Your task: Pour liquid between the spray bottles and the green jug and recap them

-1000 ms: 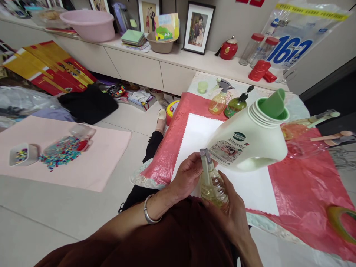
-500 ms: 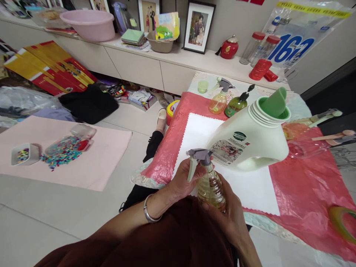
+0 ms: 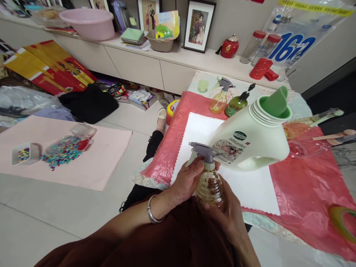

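Note:
A clear ribbed spray bottle [image 3: 209, 187] with a grey trigger head is held upright close to my body. My left hand [image 3: 187, 181] is closed around the collar and trigger side of the spray head, thumb on the neck. Around the lower body of the bottle, my right hand [image 3: 229, 211] is wrapped. Just beyond stands a large pale green detergent jug [image 3: 250, 137], tilted in view, with a green scoop-like cap [image 3: 276, 102] in its mouth. It rests on a white scalloped sheet [image 3: 256, 189].
A red plastic cover [image 3: 308, 193] lies over the table. Behind the jug are another spray bottle [image 3: 218, 101], a green pump bottle [image 3: 236, 104] and a small green cup [image 3: 203, 86]. Tape [image 3: 343, 222] lies at right. Colourful beads [image 3: 62, 154] cover part of a pink mat [image 3: 91, 170].
The spray head has turned and now sits straighter above the bottle. My left hand has shifted its grip to the collar; my right hand stays around the bottle.

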### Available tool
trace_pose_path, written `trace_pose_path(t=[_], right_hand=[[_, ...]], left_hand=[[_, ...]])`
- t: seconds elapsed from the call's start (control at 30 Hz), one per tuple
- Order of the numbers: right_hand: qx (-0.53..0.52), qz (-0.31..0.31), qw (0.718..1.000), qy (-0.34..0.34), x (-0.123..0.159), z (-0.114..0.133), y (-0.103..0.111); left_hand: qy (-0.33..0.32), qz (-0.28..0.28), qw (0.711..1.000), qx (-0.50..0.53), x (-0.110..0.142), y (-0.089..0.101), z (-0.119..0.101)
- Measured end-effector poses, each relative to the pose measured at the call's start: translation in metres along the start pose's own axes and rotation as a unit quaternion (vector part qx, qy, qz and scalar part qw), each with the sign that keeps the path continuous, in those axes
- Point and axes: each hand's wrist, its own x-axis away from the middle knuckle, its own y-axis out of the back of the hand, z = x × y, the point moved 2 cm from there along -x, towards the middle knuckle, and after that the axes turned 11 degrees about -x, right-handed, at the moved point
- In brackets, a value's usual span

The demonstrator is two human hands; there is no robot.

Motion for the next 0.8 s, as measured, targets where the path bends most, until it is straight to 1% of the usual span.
trace_pose_path(t=[0.1, 0.17, 0.23, 0.3, 0.47, 0.53, 0.6, 0.73, 0.8], right_hand=[[0.02, -0.007, 1.0, 0.013, 0.0, 0.001, -0.001], [0.022, -0.002, 1.0, 0.02, -0.001, 0.001, -0.002], [0.008, 0.009, 1.0, 0.018, -0.002, 0.001, -0.003], [-0.012, 0.019, 1.0, 0.011, -0.002, 0.001, -0.003], [-0.044, 0.031, 0.999, 0.005, 0.0, 0.0, -0.003], [-0.054, 0.029, 0.998, -0.001, 0.0, 0.0, -0.003], [-0.052, 0.021, 0.998, -0.002, 0.0, 0.0, -0.003], [-0.035, 0.008, 0.999, 0.003, -0.001, 0.002, -0.004], [-0.03, 0.007, 1.0, 0.004, -0.001, 0.003, -0.004]], left_hand=[[0.01, 0.004, 1.0, 0.013, 0.001, 0.002, 0.002], [0.017, -0.009, 1.0, 0.014, 0.0, 0.006, 0.003], [0.036, -0.029, 0.999, 0.022, -0.001, 0.01, 0.003], [0.056, -0.035, 0.997, 0.036, -0.002, 0.012, 0.003], [0.032, 0.001, 0.999, 0.039, -0.004, 0.008, 0.0], [0.033, 0.014, 0.998, 0.042, -0.004, 0.007, 0.001], [0.041, 0.018, 0.998, 0.04, -0.005, 0.007, 0.001], [0.05, 0.009, 0.999, 0.004, -0.003, 0.006, 0.0], [0.049, 0.014, 0.999, -0.008, -0.002, 0.005, -0.001]])
